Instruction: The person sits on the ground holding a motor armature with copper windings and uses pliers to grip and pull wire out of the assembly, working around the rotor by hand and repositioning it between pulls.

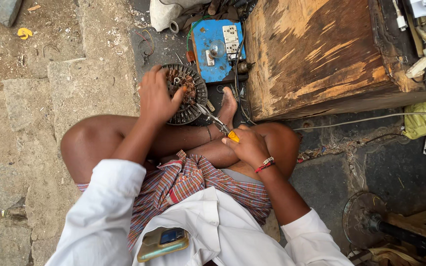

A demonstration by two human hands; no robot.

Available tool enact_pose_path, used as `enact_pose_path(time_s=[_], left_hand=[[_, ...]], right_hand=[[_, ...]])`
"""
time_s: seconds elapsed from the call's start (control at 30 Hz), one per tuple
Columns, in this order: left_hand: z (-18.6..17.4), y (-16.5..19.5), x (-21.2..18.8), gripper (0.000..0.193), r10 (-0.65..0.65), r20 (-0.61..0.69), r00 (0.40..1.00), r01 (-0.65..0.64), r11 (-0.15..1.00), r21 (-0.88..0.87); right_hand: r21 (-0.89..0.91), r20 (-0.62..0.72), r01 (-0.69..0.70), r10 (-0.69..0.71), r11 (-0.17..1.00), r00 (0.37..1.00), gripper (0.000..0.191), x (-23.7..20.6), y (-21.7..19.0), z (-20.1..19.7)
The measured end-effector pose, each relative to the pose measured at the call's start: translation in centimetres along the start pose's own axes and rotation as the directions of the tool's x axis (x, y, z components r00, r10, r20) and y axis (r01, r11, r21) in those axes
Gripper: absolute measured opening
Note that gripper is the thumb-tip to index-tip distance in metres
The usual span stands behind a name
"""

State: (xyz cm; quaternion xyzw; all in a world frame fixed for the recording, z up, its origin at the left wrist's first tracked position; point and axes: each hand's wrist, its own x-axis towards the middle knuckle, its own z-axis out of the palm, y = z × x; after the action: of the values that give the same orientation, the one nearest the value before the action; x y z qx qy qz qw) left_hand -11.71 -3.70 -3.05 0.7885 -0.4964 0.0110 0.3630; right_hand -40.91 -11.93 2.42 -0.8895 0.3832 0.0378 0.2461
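Between both hands — left (156, 101) gripping round, dark, copper-wound stator (187, 101), right (248, 145) clutching yellow-handled pliers (219, 124).

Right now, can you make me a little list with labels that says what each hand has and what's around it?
left hand: grips the rim of a round motor stator with copper windings, held tilted on the ground
right hand: holds yellow-handled pliers, tips reaching to the stator
posture: seated cross-legged, one bare foot beside the stator
behind the stator: blue switchboard with socket and wires
to the right: worn wooden box
shirt pocket: phone
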Motion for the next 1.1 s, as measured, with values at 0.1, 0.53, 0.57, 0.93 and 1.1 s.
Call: enact_pose_path(time_s=[0.1,0.53,0.57,0.93,1.1], left_hand=[[-0.1,1.0,-3.7,0.038,-0.104,0.024,0.994,0.104,0.994,-0.02],[3.2,3.0,-4.4,0.018,0.071,0.045,0.996,-0.075,0.991,0.114],[3.3,2.9,-4.4,0.016,0.063,0.037,0.997,-0.067,0.992,0.112],[4.1,2.3,-4.6,0.014,0.018,-0.037,0.999,-0.018,1.0,-0.013],[4.2,2.2,-4.6,0.014,0.004,-0.038,0.999,-0.005,0.999,-0.039]], right_hand=[[0.157,0.002,-0.017,0.017,0.987,1.0,0.035,-0.6,0.7,1.5],[0.363,0.053,-0.157,0.147,0.918,0.988,0.032,-2.0,-1.0,2.6],[0.361,0.107,-0.227,0.202,0.904,0.974,0.033,-2.0,-1.1,2.4],[0.307,0.175,-0.338,0.297,0.89,0.939,0.025,-1.9,-3.6,1.2],[0.148,-0.064,-0.076,0.087,0.986,0.994,0.027,-1.6,-3.6,1.8]])
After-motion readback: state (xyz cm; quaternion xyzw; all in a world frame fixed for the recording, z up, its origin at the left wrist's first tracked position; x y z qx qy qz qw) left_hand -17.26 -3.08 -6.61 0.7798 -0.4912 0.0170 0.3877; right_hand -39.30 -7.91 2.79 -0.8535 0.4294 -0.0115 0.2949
